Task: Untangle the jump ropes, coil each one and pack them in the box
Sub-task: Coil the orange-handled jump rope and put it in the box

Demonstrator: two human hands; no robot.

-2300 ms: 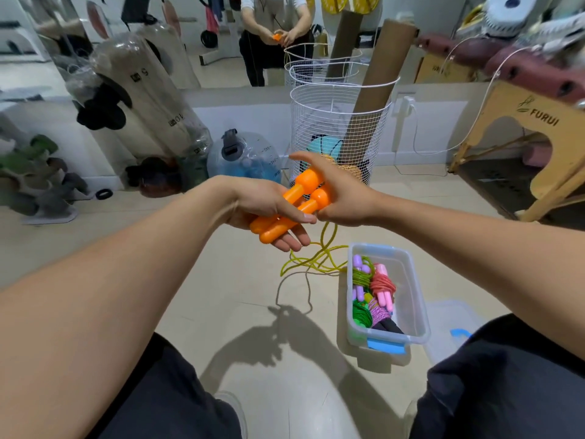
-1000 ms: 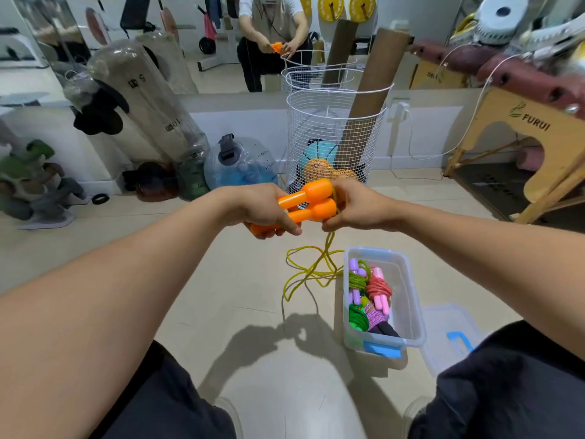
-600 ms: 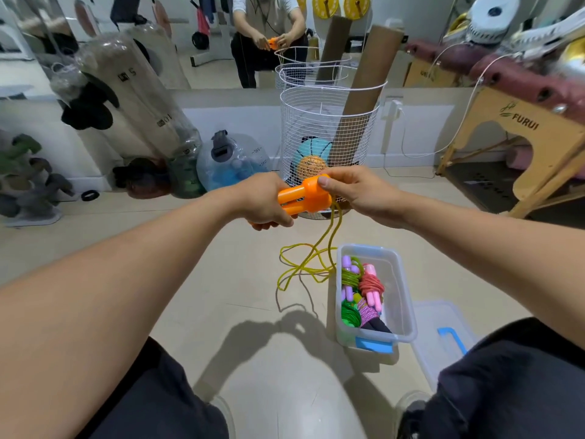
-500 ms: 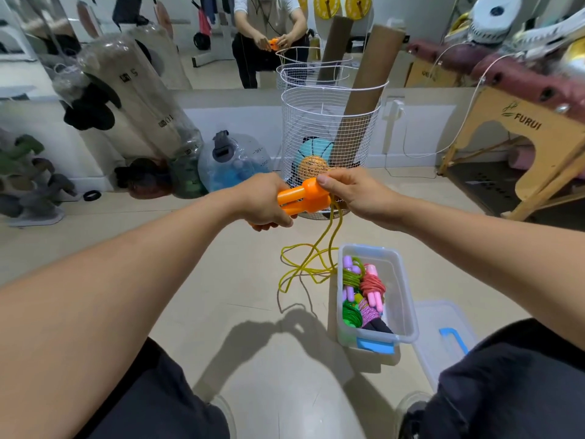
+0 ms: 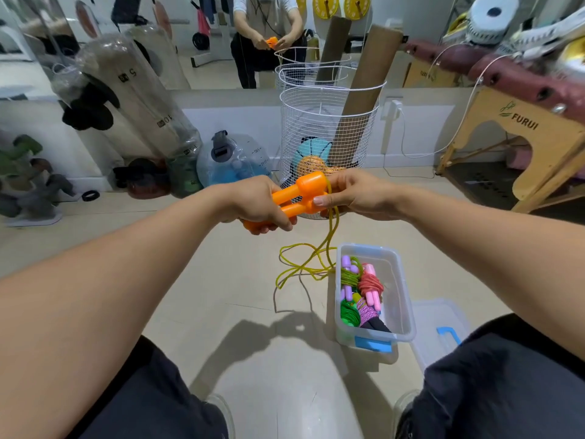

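2 bare forearms w/ no sleeves, dark trousers (image 5: 506, 384) on both legs, pale shoe tips (image 5: 221, 410)

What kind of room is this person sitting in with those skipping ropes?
Probably a home gym or fitness studio: a wall mirror, dumbbells on a rack at left, and a wire basket holding balls.

left hand (image 5: 258, 202): grips both orange handles (image 5: 297, 198)
right hand (image 5: 354, 194): pinches yellow rope (image 5: 311, 259) at handle ends
rope: hangs looped to floor beside box (image 5: 403, 307)
box: holds coiled ropes (image 5: 359, 291)
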